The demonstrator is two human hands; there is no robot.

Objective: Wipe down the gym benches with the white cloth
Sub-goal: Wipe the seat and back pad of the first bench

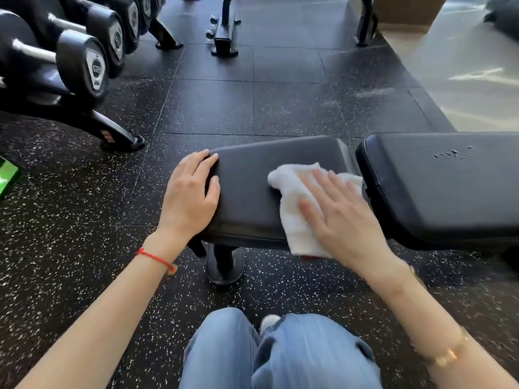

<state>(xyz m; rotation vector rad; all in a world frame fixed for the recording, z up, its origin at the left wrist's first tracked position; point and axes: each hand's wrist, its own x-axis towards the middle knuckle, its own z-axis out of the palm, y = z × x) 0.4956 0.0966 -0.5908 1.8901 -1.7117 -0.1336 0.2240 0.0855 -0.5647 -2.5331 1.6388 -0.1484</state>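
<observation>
My right hand (341, 213) presses flat, fingers spread, on the crumpled white terry cloth (295, 209) at the right end of the black padded seat tabletop (250, 189). My left hand (189, 195), an open grip, braces its left end. The unwiped stretch runs leftward; droplets bead on the larger black back pad (449, 186) beyond.

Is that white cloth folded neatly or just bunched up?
Bunched up. The white cloth lies rumpled on the seat pad, with uneven lumps and one end hanging over the near edge, under the flat right hand.
</observation>
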